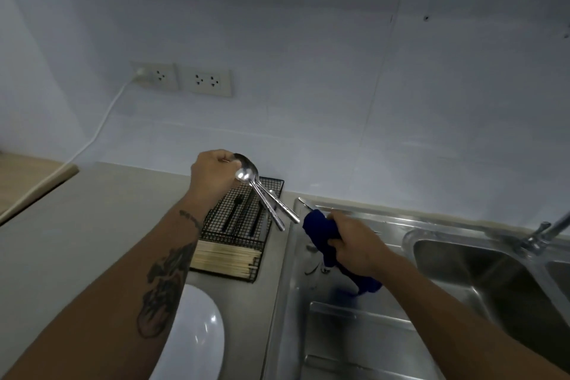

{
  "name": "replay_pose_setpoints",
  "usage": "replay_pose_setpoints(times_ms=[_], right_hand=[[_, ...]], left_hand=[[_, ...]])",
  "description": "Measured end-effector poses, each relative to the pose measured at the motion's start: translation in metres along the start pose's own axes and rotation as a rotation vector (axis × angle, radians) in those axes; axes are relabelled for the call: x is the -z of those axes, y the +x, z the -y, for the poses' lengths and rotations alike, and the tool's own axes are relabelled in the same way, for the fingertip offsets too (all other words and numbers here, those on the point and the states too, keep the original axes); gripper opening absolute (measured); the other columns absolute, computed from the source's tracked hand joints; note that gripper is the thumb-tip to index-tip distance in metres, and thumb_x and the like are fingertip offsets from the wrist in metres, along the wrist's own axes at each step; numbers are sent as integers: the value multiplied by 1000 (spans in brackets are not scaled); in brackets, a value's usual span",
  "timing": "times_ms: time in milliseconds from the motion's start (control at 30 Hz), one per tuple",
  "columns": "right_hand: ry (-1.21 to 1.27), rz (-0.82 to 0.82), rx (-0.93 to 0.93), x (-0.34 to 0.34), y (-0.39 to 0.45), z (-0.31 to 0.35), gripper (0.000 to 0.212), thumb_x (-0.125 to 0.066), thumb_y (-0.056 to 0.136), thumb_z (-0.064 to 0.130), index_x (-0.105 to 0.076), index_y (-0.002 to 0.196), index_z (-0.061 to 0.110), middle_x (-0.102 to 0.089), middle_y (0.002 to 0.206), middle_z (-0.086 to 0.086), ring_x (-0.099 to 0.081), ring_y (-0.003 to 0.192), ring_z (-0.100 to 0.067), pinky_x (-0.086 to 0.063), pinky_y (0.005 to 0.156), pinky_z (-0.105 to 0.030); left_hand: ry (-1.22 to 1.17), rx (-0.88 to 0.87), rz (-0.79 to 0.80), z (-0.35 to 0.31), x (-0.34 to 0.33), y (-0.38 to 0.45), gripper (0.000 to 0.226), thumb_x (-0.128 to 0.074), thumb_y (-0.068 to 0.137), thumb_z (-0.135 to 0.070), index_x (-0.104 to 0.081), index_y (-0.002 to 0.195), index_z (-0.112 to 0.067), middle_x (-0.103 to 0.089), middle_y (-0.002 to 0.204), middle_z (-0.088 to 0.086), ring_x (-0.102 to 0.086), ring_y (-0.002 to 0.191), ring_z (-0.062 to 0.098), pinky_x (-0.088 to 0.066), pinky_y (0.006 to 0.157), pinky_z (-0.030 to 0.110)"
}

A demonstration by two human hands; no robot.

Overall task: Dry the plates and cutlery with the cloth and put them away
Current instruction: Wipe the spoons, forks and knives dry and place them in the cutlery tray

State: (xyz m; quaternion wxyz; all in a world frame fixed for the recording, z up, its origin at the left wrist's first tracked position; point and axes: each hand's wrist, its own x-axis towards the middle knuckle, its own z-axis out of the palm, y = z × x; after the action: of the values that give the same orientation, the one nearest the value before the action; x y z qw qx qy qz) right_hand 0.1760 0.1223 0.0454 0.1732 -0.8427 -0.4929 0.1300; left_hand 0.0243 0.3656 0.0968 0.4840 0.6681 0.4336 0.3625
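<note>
My left hand (212, 176) grips a bunch of metal spoons (262, 191) by their bowls, handles pointing down to the right above the black wire cutlery basket (271, 183). My right hand (354, 247) holds a blue cloth (319, 230) bunched up over the steel draining board (354, 333), just right of the spoon handles and not touching them. A white plate (200, 336) lies on the grey counter under my left forearm. The basket holds dark cutlery and a bundle of wooden chopsticks (225, 259).
The sink basin (462, 274) and tap (543, 234) are at the right. A small metal item (320, 268) lies on the draining board under the cloth. Wall sockets (185, 80) with a white cable sit at the back left.
</note>
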Motion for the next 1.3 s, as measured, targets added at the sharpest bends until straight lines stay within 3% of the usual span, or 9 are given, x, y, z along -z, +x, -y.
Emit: replay_pose_setpoints(times_ms=[167,300,433,500,600,833,1033,1133,1300], right_hand=[[116,4,9,18,17,7,32,-56,95,12,-46,125,18,-64,106,-8,-61,89,-22,-53,81,-40],[154,44,-12,25,31,5,33,-58,96,14,-47,126,20,-64,109,-5,-62,90,-20,-53,77,-33],[184,83,-55,21,33,-11,32,-59,95,14,-49,124,23,-63,110,0,-61,90,-13,-46,68,-21],[194,96,-81,18,35,-21,31,-60,95,15,-49,121,28,-62,108,4,-60,88,-8,-45,67,-19],[208,127,-147,14,39,-35,24,-60,96,17,-49,112,32,-63,102,7,-61,86,-6,-48,70,-23],[362,126,-305,4,41,-53,21,-61,96,15,-54,110,29,-64,99,9,-63,86,-8,-50,71,-24],[446,49,-433,3,35,-62,19,-63,93,13,-58,109,21,-67,100,0,-66,89,-18,-55,84,-40],[455,21,-474,7,31,-69,17,-65,92,14,-58,107,22,-67,101,-2,-66,89,-20,-55,84,-41],[501,-54,-518,15,14,-82,19,-67,90,14,-61,107,22,-70,100,-1,-67,91,-21,-56,85,-43]], left_hand=[[213,-66,30,17,0,28,12,-70,86,-17,-75,97,-17,-73,93,5,-71,80,21,-61,79,36],[370,-126,51,26,-21,51,18,-67,87,-18,-75,104,-20,-70,98,2,-64,83,16,-49,81,24],[473,-159,108,38,-42,85,21,-64,87,-18,-76,104,-21,-74,100,2,-66,86,18,-50,79,24],[509,-148,148,47,-53,104,21,-63,89,-18,-76,105,-20,-74,105,3,-68,92,22,-53,87,28],[567,-158,212,65,-74,126,22,-58,91,-16,-77,103,-19,-73,110,5,-68,96,25,-54,93,35],[696,-207,402,114,-115,140,24,-56,92,-12,-76,106,-10,-73,110,11,-68,94,28,-56,86,37],[913,-277,559,116,-130,134,20,-59,87,-17,-70,98,-5,-69,104,11,-66,90,28,-53,72,33],[977,-316,502,113,-131,119,23,-60,84,-19,-66,101,-4,-65,110,13,-63,97,29,-54,80,39],[800,-416,486,96,-149,75,29,-55,85,-9,-72,107,-14,-68,110,6,-62,102,25,-54,88,40]])
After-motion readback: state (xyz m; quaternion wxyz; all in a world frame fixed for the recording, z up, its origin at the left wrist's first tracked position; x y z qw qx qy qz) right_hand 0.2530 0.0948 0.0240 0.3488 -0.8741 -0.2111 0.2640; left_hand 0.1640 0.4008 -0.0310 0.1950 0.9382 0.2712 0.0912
